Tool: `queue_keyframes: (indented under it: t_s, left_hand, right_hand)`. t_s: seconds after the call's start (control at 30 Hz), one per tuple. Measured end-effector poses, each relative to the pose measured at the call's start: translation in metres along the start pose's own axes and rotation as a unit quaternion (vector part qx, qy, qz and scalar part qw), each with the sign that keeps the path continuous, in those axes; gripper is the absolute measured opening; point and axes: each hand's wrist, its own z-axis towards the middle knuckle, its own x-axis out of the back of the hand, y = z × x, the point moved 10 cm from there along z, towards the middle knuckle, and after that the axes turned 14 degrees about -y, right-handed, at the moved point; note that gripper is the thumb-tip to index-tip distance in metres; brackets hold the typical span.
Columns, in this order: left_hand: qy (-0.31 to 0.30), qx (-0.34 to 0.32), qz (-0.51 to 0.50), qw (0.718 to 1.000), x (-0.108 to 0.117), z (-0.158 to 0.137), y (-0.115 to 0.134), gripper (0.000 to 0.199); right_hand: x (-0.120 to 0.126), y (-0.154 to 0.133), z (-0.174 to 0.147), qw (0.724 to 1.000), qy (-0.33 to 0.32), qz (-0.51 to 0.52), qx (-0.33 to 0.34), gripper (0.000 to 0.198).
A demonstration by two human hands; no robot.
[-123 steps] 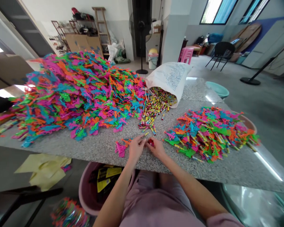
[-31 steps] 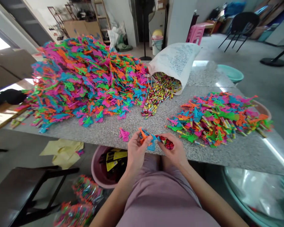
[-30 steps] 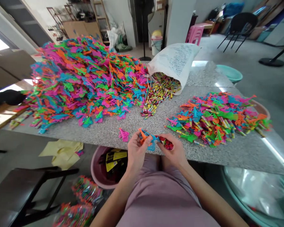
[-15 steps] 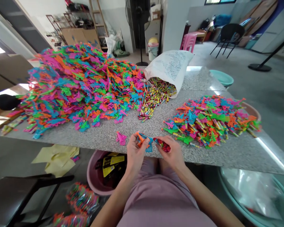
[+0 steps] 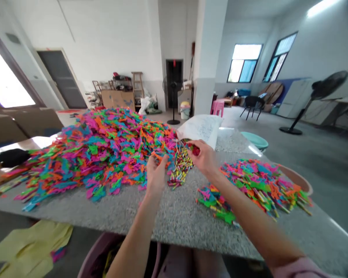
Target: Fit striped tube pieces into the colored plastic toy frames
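Both arms out over the worktop (image 5: 174, 220), working between two heaps. Left hand (image 5: 156, 173): at the front right edge of the big heap (image 5: 113, 150) of pink, blue, green and orange plastic pieces. Thumb and fingers parted, orange plastic (image 5: 159, 157) showing in the gap. Can't tell from here if it's gripped or just part of the heap behind.

Right hand (image 5: 205, 156): fingers curled round a cluster of red bits (image 5: 195, 150), thumb side facing left. Exact count hidden by the fingers. It's right in front of the mouth of the white sack (image 5: 201, 127), which lies on its side and is partly covered by that hand.

Small tubes (image 5: 180, 170), yellow and red, spill from the sack toward the near side, between the two hands, touching the big heap's right edge.

Second, smaller heap (image 5: 256, 181) on the right: same colours, tubes mixed in, right forearm passing over its near side. Brownish basin (image 5: 298, 179) just behind it. Down left, yellow sheet (image 5: 31, 249) on the floor.
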Motion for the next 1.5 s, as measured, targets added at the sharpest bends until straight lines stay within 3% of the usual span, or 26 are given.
queue_keyframes:
  t_s: [0.1,0.23,0.43,0.63,0.93,1.13,1.33,1.4,1.5]
  left_hand:
    - [0.031,0.006,-0.011,0.999,0.02,0.011,0.021,0.042]
    - [0.033,0.029,-0.026,0.999,0.031,-0.002,0.018,0.047]
    - [-0.015,0.027,-0.039,0.999,-0.004,0.0,0.018,0.048]
    - [-0.038,-0.002,-0.037,0.999,-0.02,0.007,0.031,0.047]
    - [-0.032,0.021,-0.031,0.999,-0.03,0.005,0.028,0.051]
    - [-0.029,0.04,-0.04,0.998,-0.049,0.001,0.032,0.049]
    - [-0.033,0.075,-0.024,0.996,-0.048,0.006,0.024,0.038]
    - [-0.034,0.082,-0.031,0.996,-0.042,0.009,0.022,0.037]
    - [-0.003,0.035,-0.053,0.998,-0.02,0.007,0.029,0.038]
  right_hand:
    - [0.027,0.002,0.046,0.998,0.052,-0.033,-0.005,0.031]
    - [0.028,0.008,0.075,0.996,0.039,-0.078,-0.027,0.047]
    - [0.019,0.001,0.142,0.981,-0.071,-0.155,-0.091,0.079]
    - [0.032,-0.006,0.191,0.971,-0.091,-0.175,-0.134,0.095]
    - [0.032,0.008,0.197,0.96,-0.124,-0.184,-0.17,0.096]
    - [0.045,-0.005,0.205,0.964,-0.113,-0.19,-0.149,0.095]
    - [0.057,-0.014,0.197,0.967,-0.106,-0.188,-0.136,0.083]
    - [0.052,-0.026,0.178,0.976,-0.103,-0.17,-0.092,0.074]
    - [0.028,-0.053,0.123,0.991,-0.098,-0.085,0.031,0.048]
